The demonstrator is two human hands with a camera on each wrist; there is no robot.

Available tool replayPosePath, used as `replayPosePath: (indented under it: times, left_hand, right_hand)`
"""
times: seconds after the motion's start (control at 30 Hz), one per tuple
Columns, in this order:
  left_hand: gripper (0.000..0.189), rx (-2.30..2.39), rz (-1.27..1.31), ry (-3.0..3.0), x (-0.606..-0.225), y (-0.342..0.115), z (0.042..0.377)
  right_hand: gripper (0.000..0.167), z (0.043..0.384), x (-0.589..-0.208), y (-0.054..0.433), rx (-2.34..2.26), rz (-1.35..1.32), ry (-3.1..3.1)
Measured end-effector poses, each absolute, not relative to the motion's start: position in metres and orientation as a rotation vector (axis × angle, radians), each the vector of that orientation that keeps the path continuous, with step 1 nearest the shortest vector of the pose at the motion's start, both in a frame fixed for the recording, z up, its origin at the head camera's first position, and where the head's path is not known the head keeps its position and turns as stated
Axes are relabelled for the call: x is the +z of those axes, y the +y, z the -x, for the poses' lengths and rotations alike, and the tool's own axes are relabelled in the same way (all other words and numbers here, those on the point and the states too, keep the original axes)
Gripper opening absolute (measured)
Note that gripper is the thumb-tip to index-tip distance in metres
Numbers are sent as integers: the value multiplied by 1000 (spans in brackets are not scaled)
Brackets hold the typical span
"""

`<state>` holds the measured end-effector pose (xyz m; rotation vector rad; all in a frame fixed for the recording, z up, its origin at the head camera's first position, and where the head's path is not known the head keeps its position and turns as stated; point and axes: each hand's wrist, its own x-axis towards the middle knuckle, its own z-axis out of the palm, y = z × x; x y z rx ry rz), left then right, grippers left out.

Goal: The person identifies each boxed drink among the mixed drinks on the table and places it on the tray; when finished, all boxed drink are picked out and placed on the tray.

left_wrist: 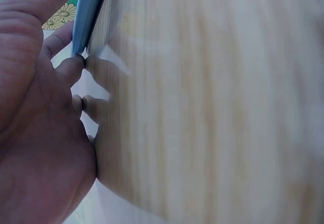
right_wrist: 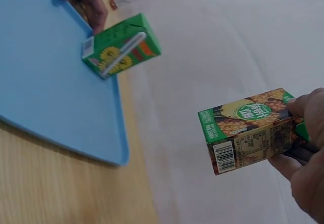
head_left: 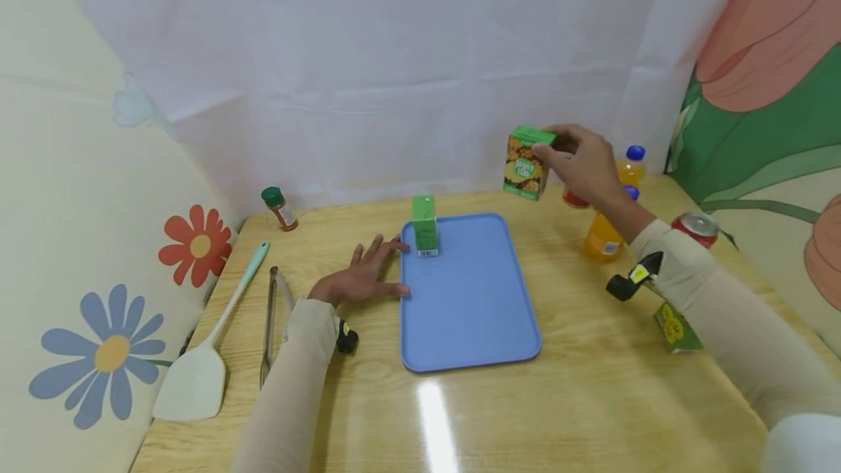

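My right hand pinches a drink carton by its upper part, between thumb and fingers. Green at top and bottom, with a fruit picture on its side, the carton hangs in the air beyond the tray's far right corner. On the table lies a blue tray with a raised rim. A second, green drink carton stands upright at its far left corner; the right wrist view shows yellow flowers and a straw on its side. With fingers spread, my left hand rests by the tray's left rim, thumb and forefinger touching it.
Left are a white spatula, metal tongs and a green-capped spice jar. To the right stand orange drink bottles, a red can and another green carton near my forearm. A white cloth hangs behind.
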<state>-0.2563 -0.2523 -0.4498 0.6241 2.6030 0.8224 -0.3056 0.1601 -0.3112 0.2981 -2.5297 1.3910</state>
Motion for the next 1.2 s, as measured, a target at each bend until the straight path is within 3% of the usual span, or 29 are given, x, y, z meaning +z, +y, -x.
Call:
replayPosePath:
  times: [0.6, 1.2]
  left_hand:
    - [87, 781, -632, 2615, -455, -251, 262]
    - [87, 819, -630, 2590, -454, -247, 258]
  right_hand:
    - [47, 311, -373, 87, 1396, -375, -2452]
    - [51, 300, -433, 42, 1474, -249, -2338]
